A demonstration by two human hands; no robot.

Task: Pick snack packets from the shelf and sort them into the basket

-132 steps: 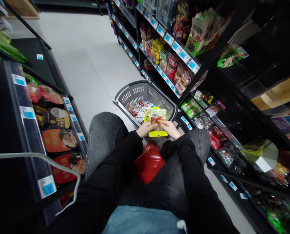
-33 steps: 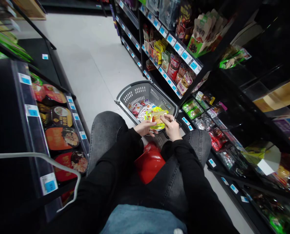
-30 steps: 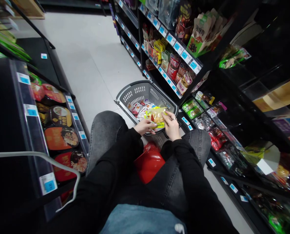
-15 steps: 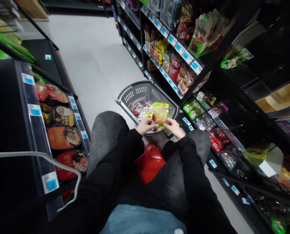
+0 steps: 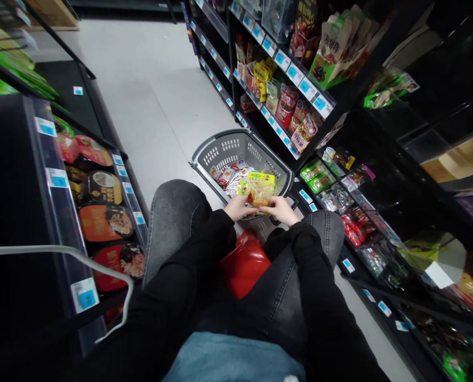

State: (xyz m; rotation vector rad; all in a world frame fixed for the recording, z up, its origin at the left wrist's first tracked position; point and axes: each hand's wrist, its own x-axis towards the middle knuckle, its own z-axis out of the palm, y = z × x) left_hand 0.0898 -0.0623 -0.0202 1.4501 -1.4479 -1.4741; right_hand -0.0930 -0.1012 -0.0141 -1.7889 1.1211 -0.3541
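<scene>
Head view: the left hand (image 5: 238,208) and right hand (image 5: 281,210) both pinch the near end of a yellow-topped clear packet (image 5: 261,187), thumbs close together. It lies just beyond the fingers, over the near side of the grey basket (image 5: 225,142), long axis apparently pointing away from the person, neither hand clearly nearer.

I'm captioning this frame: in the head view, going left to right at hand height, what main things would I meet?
Orange food pack, left knee, left hand, yellow-topped packet, right hand, right knee, red packets.
</scene>
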